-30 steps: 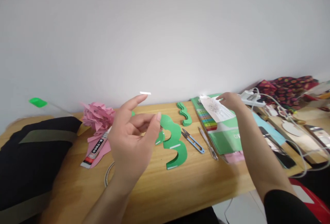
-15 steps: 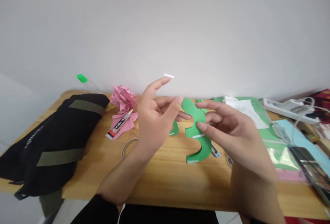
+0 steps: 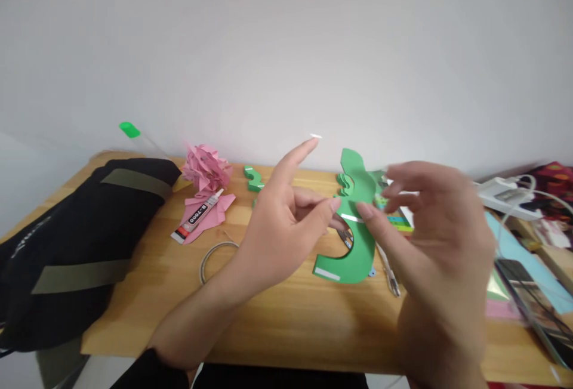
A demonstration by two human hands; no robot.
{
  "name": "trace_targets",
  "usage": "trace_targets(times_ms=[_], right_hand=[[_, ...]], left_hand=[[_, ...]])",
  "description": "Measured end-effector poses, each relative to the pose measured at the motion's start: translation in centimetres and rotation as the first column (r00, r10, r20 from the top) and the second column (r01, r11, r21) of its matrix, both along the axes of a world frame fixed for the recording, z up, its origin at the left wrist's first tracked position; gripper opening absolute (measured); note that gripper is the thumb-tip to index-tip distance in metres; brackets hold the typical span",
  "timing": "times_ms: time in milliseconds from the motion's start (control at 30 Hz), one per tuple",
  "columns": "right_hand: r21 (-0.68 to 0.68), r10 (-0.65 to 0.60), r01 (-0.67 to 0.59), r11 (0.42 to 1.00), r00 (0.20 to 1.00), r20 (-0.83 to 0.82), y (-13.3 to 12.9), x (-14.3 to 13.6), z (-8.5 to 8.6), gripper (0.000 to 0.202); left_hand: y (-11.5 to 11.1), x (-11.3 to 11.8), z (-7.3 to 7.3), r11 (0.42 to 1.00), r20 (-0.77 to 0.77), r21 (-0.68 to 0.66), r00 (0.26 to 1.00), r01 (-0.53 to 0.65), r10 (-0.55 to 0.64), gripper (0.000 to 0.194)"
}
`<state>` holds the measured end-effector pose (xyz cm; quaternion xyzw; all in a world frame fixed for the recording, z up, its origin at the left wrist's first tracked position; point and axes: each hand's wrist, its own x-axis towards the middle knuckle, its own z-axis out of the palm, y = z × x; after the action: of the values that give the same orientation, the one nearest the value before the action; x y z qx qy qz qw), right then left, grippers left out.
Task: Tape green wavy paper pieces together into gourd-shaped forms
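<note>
My left hand [image 3: 293, 222] pinches the left edge of a curved green cutout [image 3: 358, 252] between thumb and fingers. Its index finger points up, with a small white strip [image 3: 316, 136] on the tip. Two more white strips lie across the cutout, at its middle and lower end. My right hand [image 3: 430, 234] is at the cutout's right side, thumb over its front. The other right fingers are blurred, lifted apart from the thumb and clear of the edge. Behind the cutout are small green curved pieces [image 3: 345, 185]; another green piece [image 3: 253, 179] lies left of them.
On the wooden table [image 3: 286, 329] are a black bag [image 3: 89, 246], a pink crumpled paper ball [image 3: 206, 168], a glue tube [image 3: 197, 217] on pink paper and a coiled cord [image 3: 210, 258]. A phone [image 3: 532, 299] and power strip [image 3: 505, 195] are at right. A wall stands behind.
The green cutout has turned and shifted right, showing more of its face. My right fingers have lifted off its upper edge. My left hand has moved right with it.
</note>
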<state>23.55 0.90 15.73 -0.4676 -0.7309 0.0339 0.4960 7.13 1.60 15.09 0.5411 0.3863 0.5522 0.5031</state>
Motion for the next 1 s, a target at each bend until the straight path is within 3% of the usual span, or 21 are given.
trace_targets(times_ms=[100, 200, 600, 800, 1000], right_hand=[[0.077, 0.086, -0.111, 0.991, 0.96, 0.268, -0.1, 0.5, 0.6, 0.022], [0.048, 0.178, -0.209, 0.977, 0.914, 0.365, 0.0, 0.6, 0.8, 0.025], [0.064, 0.219, -0.256, 0.965, 0.912, 0.347, -0.3, 0.3, 1.1, 0.019], [0.097, 0.25, -0.302, 0.948, 0.9, 0.357, -0.2, 0.3, 1.5, 0.024], [0.073, 0.272, -0.312, 0.947, 0.903, 0.333, -0.2, 0.4, 1.4, 0.016]], left_hand=[[-0.1, -0.2, 0.1, 1.0, -0.014, 0.002, 1.0, 0.006, -0.006, 0.069], [-0.2, -0.6, 0.3, 1.0, -0.011, 0.009, 1.0, 0.011, -0.011, 0.065], [-1.0, -0.6, 0.7, 0.993, -0.061, 0.066, 0.993, -0.097, 0.101, 0.058], [-1.0, -0.7, 0.8, 0.999, -0.057, 0.047, 0.998, -0.028, 0.031, 0.061], [-1.1, -0.8, 0.7, 0.998, -0.069, 0.064, 0.998, 0.003, 0.001, 0.058]])
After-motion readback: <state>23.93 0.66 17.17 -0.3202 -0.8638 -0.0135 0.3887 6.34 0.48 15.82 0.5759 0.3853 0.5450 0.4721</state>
